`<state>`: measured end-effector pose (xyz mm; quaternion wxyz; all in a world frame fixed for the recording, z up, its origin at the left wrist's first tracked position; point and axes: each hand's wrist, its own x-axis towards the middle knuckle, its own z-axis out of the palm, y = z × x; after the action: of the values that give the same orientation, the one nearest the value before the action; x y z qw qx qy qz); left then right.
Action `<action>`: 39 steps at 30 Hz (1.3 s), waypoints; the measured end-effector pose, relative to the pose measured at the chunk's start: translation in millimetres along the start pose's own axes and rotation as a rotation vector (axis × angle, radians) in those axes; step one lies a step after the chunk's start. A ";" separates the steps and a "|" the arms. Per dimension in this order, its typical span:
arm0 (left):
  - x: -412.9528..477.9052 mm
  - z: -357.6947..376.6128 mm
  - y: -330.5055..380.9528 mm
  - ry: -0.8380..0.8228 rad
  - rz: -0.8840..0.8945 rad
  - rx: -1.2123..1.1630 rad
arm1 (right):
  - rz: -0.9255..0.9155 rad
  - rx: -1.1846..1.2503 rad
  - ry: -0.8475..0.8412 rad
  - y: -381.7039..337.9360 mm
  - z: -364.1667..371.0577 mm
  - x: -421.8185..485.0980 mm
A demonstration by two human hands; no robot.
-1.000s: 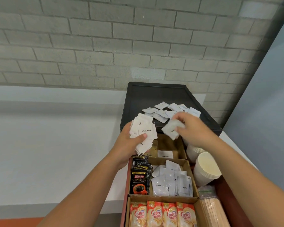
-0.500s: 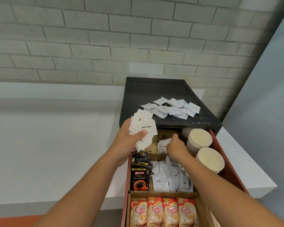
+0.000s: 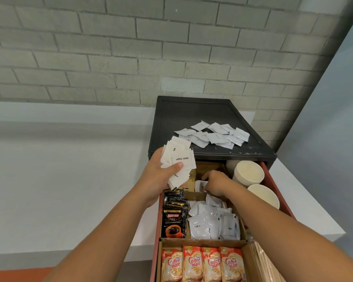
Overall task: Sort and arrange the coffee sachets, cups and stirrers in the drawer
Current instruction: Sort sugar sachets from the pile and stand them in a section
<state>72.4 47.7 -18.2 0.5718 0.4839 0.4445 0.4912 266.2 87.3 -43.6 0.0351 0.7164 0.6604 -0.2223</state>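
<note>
My left hand (image 3: 159, 176) grips a fanned stack of white sugar sachets (image 3: 178, 159) above the drawer's back left corner. My right hand (image 3: 216, 183) reaches into the rear compartment of the red drawer (image 3: 273, 180), fingers curled on a white sachet (image 3: 201, 185) there. Several loose white sachets (image 3: 214, 135) lie on the black cabinet top (image 3: 192, 110). In the drawer sit black Kopiko sachets (image 3: 174, 216), white coffee sachets (image 3: 212, 222), Coffee mate sachets (image 3: 202, 263), paper cup stacks (image 3: 250, 174) and wooden stirrers (image 3: 263, 261).
A grey brick wall (image 3: 151, 47) stands behind the cabinet. A white ledge (image 3: 59, 169) runs along the left and behind, and a white counter edge (image 3: 306, 200) lies to the right of the drawer.
My right hand came down from the cabinet top with a sachet into the drawer's rear compartment. My left hand kept holding its stack in about the same place.
</note>
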 end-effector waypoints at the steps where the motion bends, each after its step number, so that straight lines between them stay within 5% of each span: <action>1: 0.2 0.0 -0.1 0.002 0.001 0.001 | -0.004 0.020 -0.012 -0.9 -2.5 0.2; 10: 1.7 0.0 -1.2 0.005 0.002 -0.014 | 0.007 -0.046 -0.112 -6.8 -12.6 0.9; 23: 0.2 0.9 0.3 -0.001 0.008 -0.017 | 0.042 0.260 -0.069 -0.3 -5.7 1.1; 32: -1.0 1.0 1.1 -0.002 0.006 -0.024 | -0.094 0.177 0.118 3.0 -12.1 -25.9; 36: -0.9 0.7 0.8 -0.019 0.018 -0.024 | -0.222 0.490 0.414 -5.5 -23.8 -49.9; 39: -0.7 0.2 0.5 -0.048 0.028 -0.049 | -0.254 0.863 0.340 -24.5 -30.8 -59.3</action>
<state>72.4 47.0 -17.7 0.5870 0.4874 0.4116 0.4984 249.3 45.8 11.6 -0.4011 0.6052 0.5868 -0.3584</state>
